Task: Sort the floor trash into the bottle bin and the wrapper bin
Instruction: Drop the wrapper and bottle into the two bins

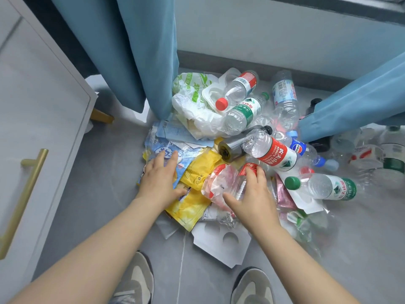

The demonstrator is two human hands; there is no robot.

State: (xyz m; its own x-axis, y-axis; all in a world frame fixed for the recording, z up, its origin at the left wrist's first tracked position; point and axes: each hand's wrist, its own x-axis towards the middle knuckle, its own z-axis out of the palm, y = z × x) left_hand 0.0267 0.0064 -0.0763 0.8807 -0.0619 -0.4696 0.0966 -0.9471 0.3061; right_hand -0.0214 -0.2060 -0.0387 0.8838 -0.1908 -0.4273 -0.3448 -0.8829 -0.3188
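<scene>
The crushed bottle (225, 181), clear with a red label, lies at the near middle of the heap on the floor (98, 194). The right hand (254, 194) is clamped on it: fingers curled over its far side, thumb pressed along the near side. Just left of it, the left hand (158, 178) lies flat with its fingers apart and straight on a blue wrapper (157, 150), and its thumb rests on the lower yellow wrapper (188, 209). A second yellow wrapper (203, 167) sits between the two hands.

Beyond the right hand a red-label bottle (274, 154) lies slantwise across the pile, its crumpled end beside a silvery cylinder (230, 149). To the right, a green-cap bottle (324, 186) rests on its side, with a pink sachet (282, 194) tucked under its cap end. A blue-cap bottle (302, 148) lies behind the red-label one.

Farther back a white plastic bag (192, 99) with green print is bunched against the curtain (142, 51). A red-cap bottle (236, 88) and a green-label bottle (243, 113) rest on it, and a blue-label bottle (285, 93) lies just to their right. More clear bottles (383, 154) are scattered at the far right, below a second curtain panel (355, 102).

Nearest the person, a white card (221, 242) with round cut-outs sticks out from under the heap, ahead of two grey shoes (138, 279). A white cabinet (32, 106) with a brass handle (24, 194) stands along the left.
</scene>
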